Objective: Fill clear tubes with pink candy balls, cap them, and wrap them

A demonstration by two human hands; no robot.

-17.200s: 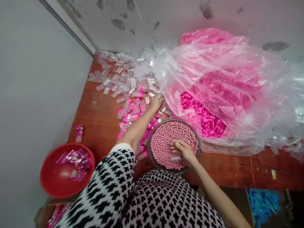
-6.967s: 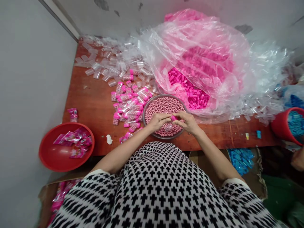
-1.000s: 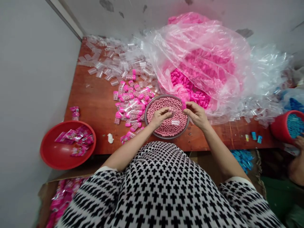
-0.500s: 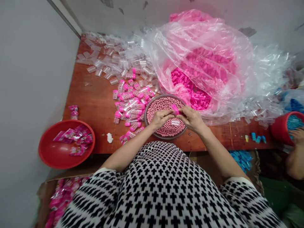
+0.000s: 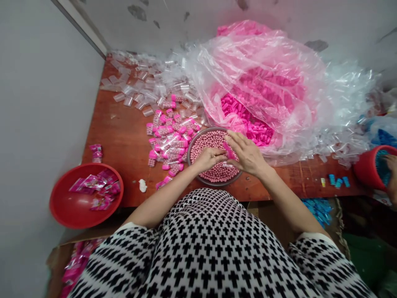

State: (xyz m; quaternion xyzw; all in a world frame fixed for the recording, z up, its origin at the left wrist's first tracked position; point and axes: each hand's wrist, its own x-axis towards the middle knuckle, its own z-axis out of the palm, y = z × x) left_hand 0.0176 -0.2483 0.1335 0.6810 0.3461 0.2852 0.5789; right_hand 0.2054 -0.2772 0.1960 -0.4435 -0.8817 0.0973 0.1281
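Observation:
My left hand (image 5: 209,159) is closed in a pinch over a round bowl (image 5: 190,154) of pink beads (image 5: 207,138). At its fingertips is a small bright pink plastic cap (image 5: 228,150). Just below the cap a clear plastic tube (image 5: 228,164) shows, partly hidden; whether the two are joined I cannot tell. My right hand (image 5: 248,157) has its fingers stretched out and its palm side close against the cap. Left of the bowl lies a heap of bead-filled clear tubes with pink caps (image 5: 170,142).
A big clear bag (image 5: 273,78) of pink caps stands behind the bowl. Empty clear tubes (image 5: 149,91) spread at the back left. A red bowl (image 5: 74,207) of pink packets sits left. On the right, another person's hand (image 5: 392,165) reaches into a red bucket (image 5: 366,167).
My right hand has opened from a pinch, its fingers now stretched beside the pink cap. My left hand stays at the cap. The other person's hand has moved further into the bucket.

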